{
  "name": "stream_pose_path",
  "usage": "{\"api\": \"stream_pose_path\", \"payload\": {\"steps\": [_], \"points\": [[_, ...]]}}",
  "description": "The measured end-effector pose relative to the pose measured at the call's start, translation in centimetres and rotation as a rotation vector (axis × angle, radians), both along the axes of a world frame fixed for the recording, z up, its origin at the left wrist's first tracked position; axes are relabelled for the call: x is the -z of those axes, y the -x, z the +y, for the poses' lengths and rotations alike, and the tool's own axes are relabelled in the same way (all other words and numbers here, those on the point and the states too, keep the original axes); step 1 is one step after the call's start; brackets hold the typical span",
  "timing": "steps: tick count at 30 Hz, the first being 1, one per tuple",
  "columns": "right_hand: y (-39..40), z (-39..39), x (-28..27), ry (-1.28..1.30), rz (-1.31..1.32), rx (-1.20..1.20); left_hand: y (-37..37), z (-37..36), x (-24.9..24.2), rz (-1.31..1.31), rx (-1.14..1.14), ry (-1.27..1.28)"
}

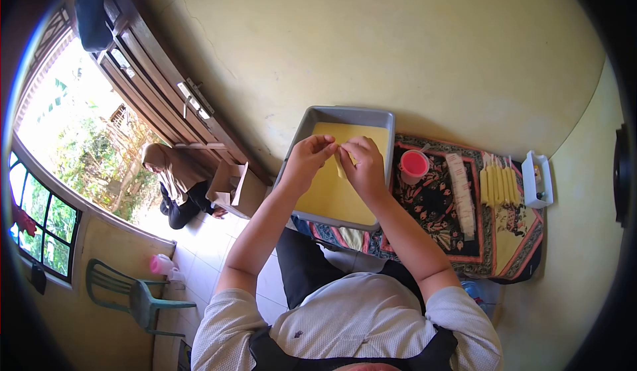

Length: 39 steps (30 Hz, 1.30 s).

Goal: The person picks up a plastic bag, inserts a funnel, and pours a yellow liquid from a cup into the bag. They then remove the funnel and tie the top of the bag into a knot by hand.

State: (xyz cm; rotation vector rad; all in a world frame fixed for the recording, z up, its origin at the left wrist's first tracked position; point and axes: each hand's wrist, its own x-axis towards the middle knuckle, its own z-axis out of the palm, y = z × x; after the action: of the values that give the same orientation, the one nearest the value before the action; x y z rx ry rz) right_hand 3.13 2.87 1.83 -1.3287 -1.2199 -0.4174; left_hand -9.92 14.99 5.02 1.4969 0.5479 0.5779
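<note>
Both my hands are raised over a grey tub (391, 142) that holds a pale yellow liquid (325, 202). My right hand (363, 162) is closed around a slim plastic sleeve (341, 167) that looks yellow and hangs down from the fingers. The fingertips of my left hand (310, 162) are pinched together against those of the right hand, at what appears to be the sleeve's upper end. The fingers partly hide that end.
On a patterned cloth (424, 202) to the right are a pink container (415, 165), a strip of white sleeves (461, 195), several filled yellow sleeves (499, 185) and a white basket (545, 185). At left are a person (179, 175), a cardboard box (242, 192) and a green chair (142, 301).
</note>
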Motion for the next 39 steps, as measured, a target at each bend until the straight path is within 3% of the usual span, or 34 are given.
{"api": "stream_pose_path", "payload": {"steps": [7, 14, 17, 20, 22, 26, 39], "points": [[1.0, -0.7, -0.2, -0.026, -0.068, -0.002, 0.1, -1.1, -0.7, -0.164, 0.02, -0.022], [1.6, -2.1, -1.0, 0.032, -0.046, -0.115, 0.6, -1.4, -0.9, -0.007, -0.073, -0.311], [0.8, -1.9, -0.6, 0.013, 0.04, -0.198, 0.8, -0.9, -0.3, -0.057, 0.002, -0.306], [-0.5, -1.3, -0.2, 0.079, 0.362, -0.386, 0.9, -0.9, -0.2, -0.131, 0.109, -0.254], [-0.8, -1.6, -0.9, 0.112, 0.39, -0.414, 0.9, -0.7, 0.2, -0.171, 0.174, -0.272], [-0.3, -3.3, -2.7, 0.193, 0.286, -0.277, 1.5, -1.2, -0.6, -0.12, 0.187, -0.426], [0.2, -2.8, -1.2, 0.039, 0.337, -0.392, 1.9, -3.5, -4.4, -0.063, 0.168, -0.868]]}}
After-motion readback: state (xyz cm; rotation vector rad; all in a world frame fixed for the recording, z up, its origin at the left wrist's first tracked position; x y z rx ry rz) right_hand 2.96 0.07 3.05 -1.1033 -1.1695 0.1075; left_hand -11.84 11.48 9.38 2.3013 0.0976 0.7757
